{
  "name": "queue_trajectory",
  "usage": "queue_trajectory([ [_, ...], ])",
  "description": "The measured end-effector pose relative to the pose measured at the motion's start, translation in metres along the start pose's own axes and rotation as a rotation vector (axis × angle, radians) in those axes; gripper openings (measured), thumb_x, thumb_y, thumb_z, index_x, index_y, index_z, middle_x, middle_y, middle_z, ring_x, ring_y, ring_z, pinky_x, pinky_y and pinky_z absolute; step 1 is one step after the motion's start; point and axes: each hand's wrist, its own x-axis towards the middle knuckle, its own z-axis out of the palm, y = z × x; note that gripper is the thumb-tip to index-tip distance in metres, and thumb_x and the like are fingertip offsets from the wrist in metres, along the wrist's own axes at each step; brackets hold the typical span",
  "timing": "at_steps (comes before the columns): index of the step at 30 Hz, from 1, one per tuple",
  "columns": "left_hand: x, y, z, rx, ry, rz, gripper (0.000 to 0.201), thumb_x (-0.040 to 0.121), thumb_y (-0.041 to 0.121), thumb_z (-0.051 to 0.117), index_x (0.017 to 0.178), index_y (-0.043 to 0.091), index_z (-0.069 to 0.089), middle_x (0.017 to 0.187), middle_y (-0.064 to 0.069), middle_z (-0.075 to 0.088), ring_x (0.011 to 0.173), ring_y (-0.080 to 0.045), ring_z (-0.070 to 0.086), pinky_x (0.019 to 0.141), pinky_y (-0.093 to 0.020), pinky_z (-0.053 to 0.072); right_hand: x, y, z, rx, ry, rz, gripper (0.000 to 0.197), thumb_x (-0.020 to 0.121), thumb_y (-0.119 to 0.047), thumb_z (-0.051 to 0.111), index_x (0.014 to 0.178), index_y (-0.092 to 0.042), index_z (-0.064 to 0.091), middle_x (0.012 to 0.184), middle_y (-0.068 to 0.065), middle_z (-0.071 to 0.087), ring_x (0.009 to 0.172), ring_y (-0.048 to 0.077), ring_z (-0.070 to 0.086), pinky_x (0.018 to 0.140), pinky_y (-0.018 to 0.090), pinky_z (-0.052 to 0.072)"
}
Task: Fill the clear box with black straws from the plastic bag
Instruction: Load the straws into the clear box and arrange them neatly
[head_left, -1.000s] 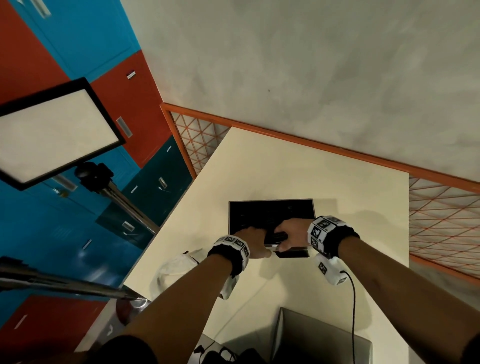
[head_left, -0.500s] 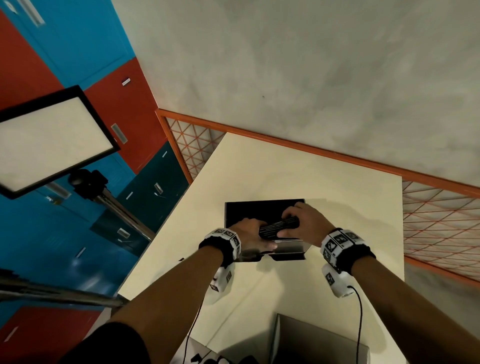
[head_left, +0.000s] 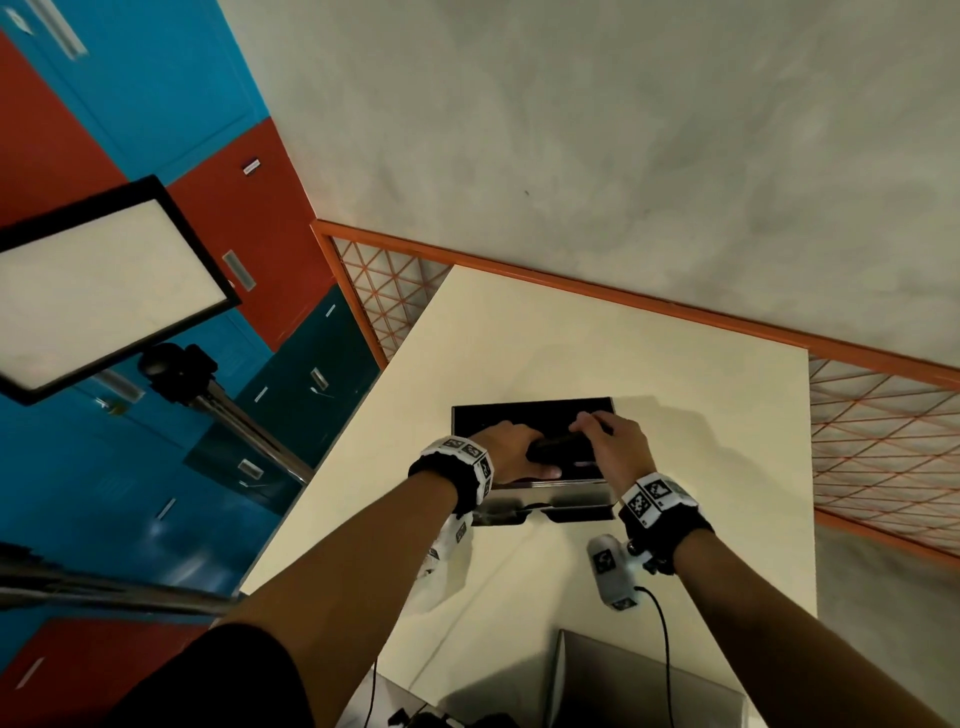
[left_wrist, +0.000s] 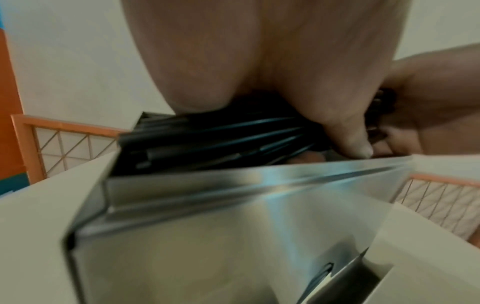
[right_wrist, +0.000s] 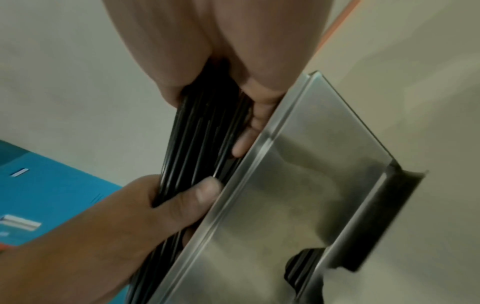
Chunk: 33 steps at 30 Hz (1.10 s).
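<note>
The clear box (head_left: 550, 493) sits on the cream table (head_left: 571, 338), its bottom dark with black straws. Over its near half both hands hold one bundle of black straws (head_left: 558, 444) lying left to right. My left hand (head_left: 524, 457) grips the bundle's left part, thumb along the near wall. My right hand (head_left: 597, 436) curls round the right end. In the left wrist view the straws (left_wrist: 207, 139) lie just behind the box's shiny wall (left_wrist: 233, 205). The right wrist view shows the straws (right_wrist: 202, 133) beside the box wall (right_wrist: 311, 164), with the left hand (right_wrist: 130, 205) wrapped round them. A crumpled white bag (head_left: 439, 577) peeks from under my left forearm.
A grey open carton (head_left: 649, 686) stands at the table's near edge. A lit panel on a tripod (head_left: 104, 291) is off the table's left side, in front of blue and red lockers. An orange-framed mesh fence (head_left: 883, 441) runs behind and to the right.
Both hands carried the straw bundle from the box's near edge farther over the box. The right hand moved away from me to the bundle's right end. The bag is now mostly hidden under my left arm.
</note>
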Motion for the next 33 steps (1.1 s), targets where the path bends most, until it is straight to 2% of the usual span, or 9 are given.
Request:
queue_trajectory([
  [2,0.001,-0.001,0.001,0.105,0.06,-0.004,0.039,0.093,0.053,0.062,0.121,0.026,0.061,0.094,-0.001,0.066,0.086,-0.024,0.067,0.076,-0.035,0.055,0.001,-0.003,-0.004,-0.125,-0.002,-0.055,0.021,0.094,-0.031,0.058,0.084,-0.02,0.073,0.08,0.0,0.07,0.073,0.016,0.065,0.055,0.015,0.044],
  [9,0.008,-0.005,0.011,0.255,0.208,0.024,0.053,0.088,0.033,0.07,0.133,0.016,0.049,0.119,-0.01,0.057,0.11,-0.032,0.058,0.085,-0.043,0.052,0.002,-0.003,-0.008,-0.445,0.087,-0.428,0.014,0.088,-0.012,0.06,0.099,-0.011,0.069,0.101,0.003,0.066,0.091,0.02,0.059,0.082,0.025,0.046],
  [12,0.007,-0.015,0.015,0.181,0.248,0.057,0.062,0.083,0.039,0.076,0.134,0.016,0.05,0.121,-0.01,0.052,0.113,-0.031,0.051,0.093,-0.046,0.048,-0.004,-0.004,-0.005,-0.445,-0.089,-0.526,0.009,0.085,-0.012,0.062,0.091,-0.014,0.069,0.091,0.0,0.064,0.079,0.016,0.06,0.076,0.032,0.052],
  [14,0.001,-0.021,0.016,0.145,0.294,0.11,0.062,0.082,0.043,0.075,0.134,0.016,0.054,0.122,-0.008,0.051,0.113,-0.029,0.05,0.094,-0.045,0.048,-0.011,-0.001,0.001,-0.524,-0.323,-0.508,0.007,0.084,-0.021,0.064,0.089,-0.017,0.067,0.087,-0.002,0.064,0.076,0.016,0.061,0.074,0.036,0.053],
  [17,-0.015,-0.023,0.016,0.033,0.372,0.159,0.037,0.093,0.041,0.065,0.122,0.018,0.062,0.114,-0.002,0.056,0.108,-0.021,0.053,0.092,-0.043,0.048,-0.02,0.006,0.012,-0.831,-0.575,-0.438,0.025,0.084,-0.034,0.061,0.103,-0.018,0.063,0.102,0.001,0.063,0.095,0.025,0.062,0.078,0.037,0.052],
  [19,-0.031,-0.02,0.018,-0.071,0.324,0.121,0.022,0.095,0.044,0.058,0.103,0.025,0.063,0.095,0.005,0.064,0.089,-0.014,0.06,0.082,-0.041,0.053,-0.025,0.011,0.017,-0.99,-0.582,-0.428,0.036,0.084,-0.04,0.057,0.114,-0.021,0.058,0.113,0.002,0.062,0.104,0.029,0.061,0.083,0.038,0.052],
  [21,-0.045,-0.014,0.022,-0.068,0.196,0.092,0.032,0.092,0.058,0.054,0.09,0.027,0.062,0.082,0.005,0.066,0.075,-0.015,0.063,0.073,-0.037,0.054,-0.026,0.011,0.021,-1.081,-0.57,-0.4,0.039,0.084,-0.043,0.055,0.119,-0.024,0.055,0.115,0.004,0.063,0.104,0.031,0.062,0.085,0.039,0.052],
  [26,-0.049,-0.012,0.046,0.156,0.087,0.005,0.043,0.088,0.054,0.06,0.115,0.022,0.065,0.113,-0.005,0.069,0.104,-0.028,0.064,0.084,-0.034,0.05,-0.019,0.001,0.031,-1.154,-0.689,-0.314,0.038,0.08,-0.043,0.063,0.113,-0.024,0.06,0.107,0.004,0.065,0.096,0.029,0.064,0.08,0.038,0.054],
  [33,-0.049,-0.009,0.068,0.093,-0.008,-0.115,0.034,0.088,0.04,0.066,0.111,0.015,0.066,0.112,-0.01,0.068,0.102,-0.032,0.066,0.084,-0.037,0.053,-0.029,0.015,0.04,-1.133,-0.768,-0.256,0.038,0.084,-0.038,0.065,0.115,-0.016,0.058,0.113,0.005,0.063,0.102,0.026,0.061,0.081,0.036,0.052],
])
